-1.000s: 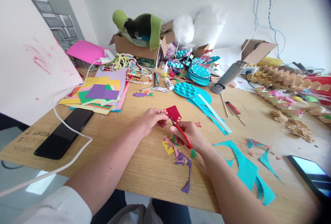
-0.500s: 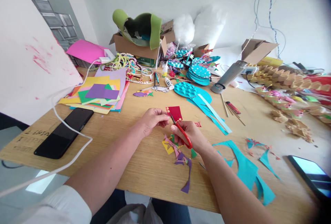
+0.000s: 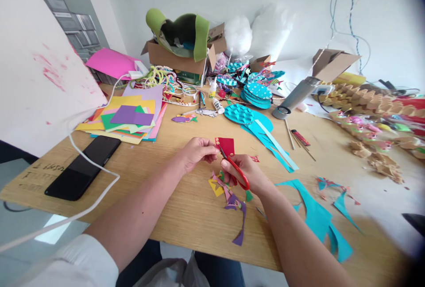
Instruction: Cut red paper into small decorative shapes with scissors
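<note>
My left hand (image 3: 201, 151) pinches the left edge of a small red piece of paper (image 3: 227, 146) over the middle of the table. Red-handled scissors (image 3: 238, 172) are gripped in my right hand (image 3: 244, 170), their blades pointing up and left at the paper's lower left part. Whether the blades are closed is too small to tell. Just below my hands lie yellow, pink, green and purple scraps (image 3: 234, 200). Teal offcuts (image 3: 315, 216) rest to the right of my right forearm.
Coloured sheets (image 3: 132, 116) and a black phone (image 3: 83, 167) with a white cable lie at the left. Behind are a glue bottle (image 3: 218, 106), teal discs (image 3: 239, 113) and a metal flask (image 3: 297, 97). Thin sticks lie right of centre.
The red paper's tilt has shifted slightly between my hands, and the scissors have moved slightly right. The view has shifted a little; the phone at the right edge is no longer visible.
</note>
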A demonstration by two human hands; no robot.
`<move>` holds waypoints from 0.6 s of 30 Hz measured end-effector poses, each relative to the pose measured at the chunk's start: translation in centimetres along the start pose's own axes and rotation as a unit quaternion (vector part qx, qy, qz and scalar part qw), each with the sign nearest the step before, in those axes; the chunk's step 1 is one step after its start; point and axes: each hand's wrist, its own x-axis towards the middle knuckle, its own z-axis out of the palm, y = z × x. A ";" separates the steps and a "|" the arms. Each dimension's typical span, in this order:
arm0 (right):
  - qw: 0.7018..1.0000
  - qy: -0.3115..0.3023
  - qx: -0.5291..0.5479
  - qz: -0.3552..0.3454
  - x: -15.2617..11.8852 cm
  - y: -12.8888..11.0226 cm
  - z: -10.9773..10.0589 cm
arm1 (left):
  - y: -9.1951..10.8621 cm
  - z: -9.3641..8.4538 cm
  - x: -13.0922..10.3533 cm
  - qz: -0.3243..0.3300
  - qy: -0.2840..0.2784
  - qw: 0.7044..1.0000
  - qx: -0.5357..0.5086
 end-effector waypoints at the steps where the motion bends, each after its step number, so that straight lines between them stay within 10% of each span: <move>1: 1.000 0.001 -0.005 0.000 0.0 0.0 0.0 | 0.0 0.0 0.0 0.000 -0.001 1.000 0.002; 18: 0.999 0.004 -0.029 0.026 -0.3 -0.8 -0.1 | 0.2 0.1 -0.1 -0.010 0.016 1.000 -0.014</move>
